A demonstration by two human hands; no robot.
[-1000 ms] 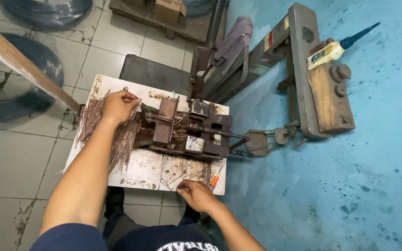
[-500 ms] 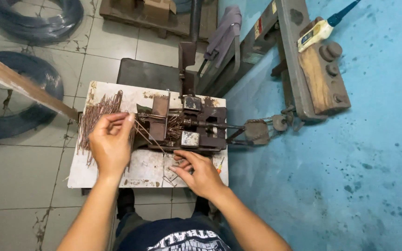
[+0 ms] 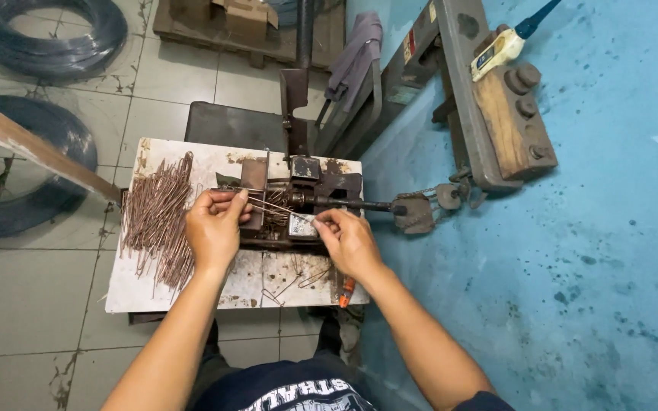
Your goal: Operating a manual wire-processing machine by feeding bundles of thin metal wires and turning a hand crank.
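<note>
While both of your hands meet over the rusty bending jig [image 3: 298, 209], your left hand [image 3: 213, 228] is curled with its fingertips pinched on a thin wire piece [image 3: 272, 207] that runs across to your right hand [image 3: 346, 240], whose thumb and forefinger are closed on the wire's other end just beside the jig's small pale block. The wire lies across the top of the jig, between your 2 hands. Open room is scarce: the near edge of the white worktop [image 3: 192, 293] sits just below your wrists, and its right edge is close beside your right hand, where an orange-handled tool [image 3: 346, 291] lies at the rim. Left of your left hand, a loose pile of cut wires [image 3: 160, 224] covers the board nearly to its left edge. A few bent wire pieces [image 3: 291, 281] lie between your forearms. Beyond your hands, an upright steel post [image 3: 297, 106] rises from the jig, and a rod runs off to the right of your right hand toward a chain link [image 3: 417, 213] and a heavy steel frame [image 3: 489, 99]. Far left of your left hand, 2 coils of dark wire [image 3: 47, 34] rest on the tiled floor [image 3: 32, 304]; to the right of your right hand the floor is painted blue.
</note>
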